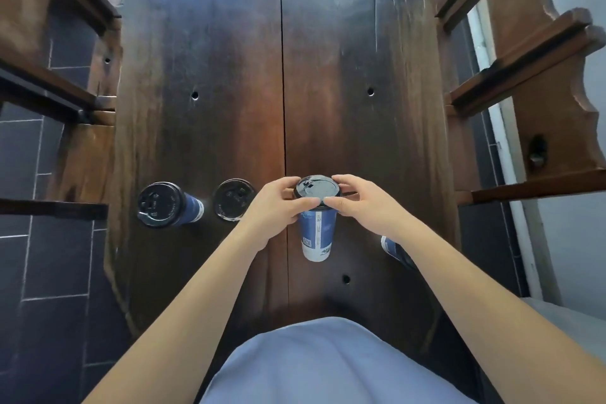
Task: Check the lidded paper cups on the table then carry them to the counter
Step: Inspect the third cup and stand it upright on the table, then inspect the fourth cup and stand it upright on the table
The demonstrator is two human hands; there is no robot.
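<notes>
Grip: both hands close on one black lid; the left hand curls its fingers around the lid's left rim with the thumb on the near edge, and the right hand pinches the right rim, thumb meeting the near edge beside the other thumb.
Head view, held cup: a blue-and-white paper cup hangs directly beneath the grip, its base toward the camera and apparently lifted off the table, though contact is hard to judge from above.
Head view, left of the grip: a second lidded cup stands well apart, near the table's left edge; a third stands between it and the left hand, just beside that hand's knuckles.
Head view, right of the grip: a fourth cup shows only a blue sliver under the right forearm; its lid is hidden.
Step in hand: judged to be the lid check on the first cup, with nothing yet carried to the counter, which is out of view.
Doing it well: press evenly round the rim with both thumbs, feeling for a seated snap, and keep the cup upright; a hold by the lid alone could pop it loose, so one hand is better shifted to the cup wall before lifting away.
Watch: the left elbow passes close to the third cup.
</notes>
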